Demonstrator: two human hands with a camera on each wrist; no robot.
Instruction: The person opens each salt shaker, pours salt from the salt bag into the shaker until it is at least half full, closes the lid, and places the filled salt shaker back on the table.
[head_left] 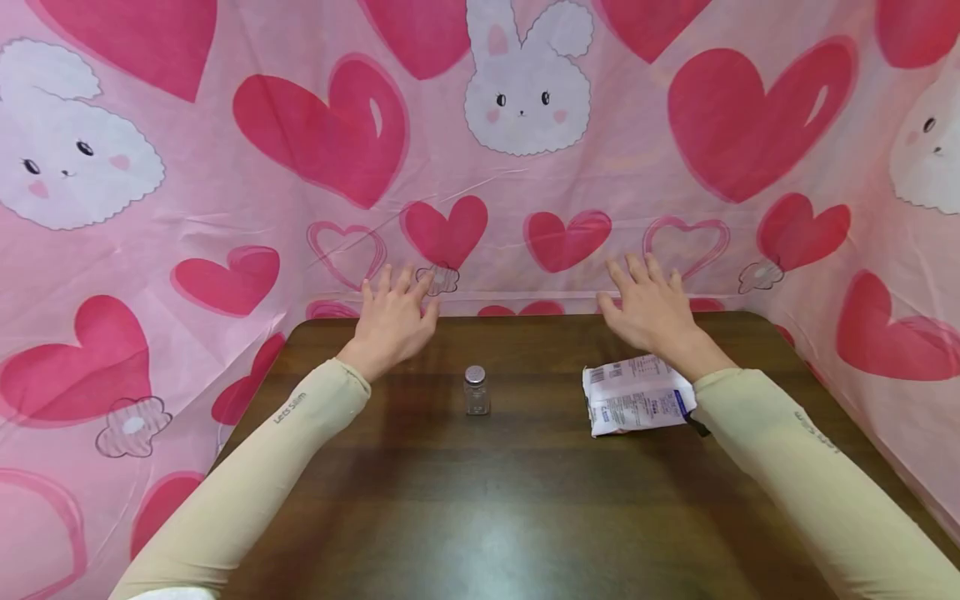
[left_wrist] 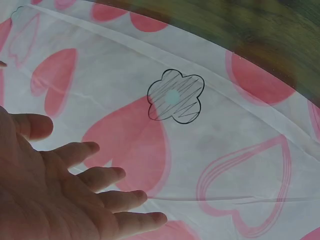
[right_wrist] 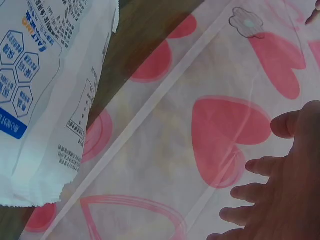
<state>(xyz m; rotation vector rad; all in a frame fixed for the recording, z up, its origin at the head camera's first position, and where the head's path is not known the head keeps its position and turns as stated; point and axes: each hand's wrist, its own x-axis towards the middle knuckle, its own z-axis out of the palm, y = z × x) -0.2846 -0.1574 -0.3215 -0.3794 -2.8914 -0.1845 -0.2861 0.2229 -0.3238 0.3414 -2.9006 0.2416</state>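
My left hand [head_left: 392, 321] is held out over the table's far left part, fingers spread and holding nothing. On the other side my right hand [head_left: 651, 307] is raised in the same way, fingers apart, with nothing in it. Between the hands and nearer to me, a small clear glass shaker [head_left: 476, 392] with a silvery cap stands upright on the table. Below my right hand lies a white printed plastic packet [head_left: 636, 398], its right end partly hidden by the sleeve. In the right wrist view the packet [right_wrist: 40, 90] shows blue print and a crimped edge.
The dark brown wooden table [head_left: 480, 500] has rounded far corners. A pink cloth [head_left: 457, 175] with hearts and rabbits hangs behind it and along both sides, close to the far edge.
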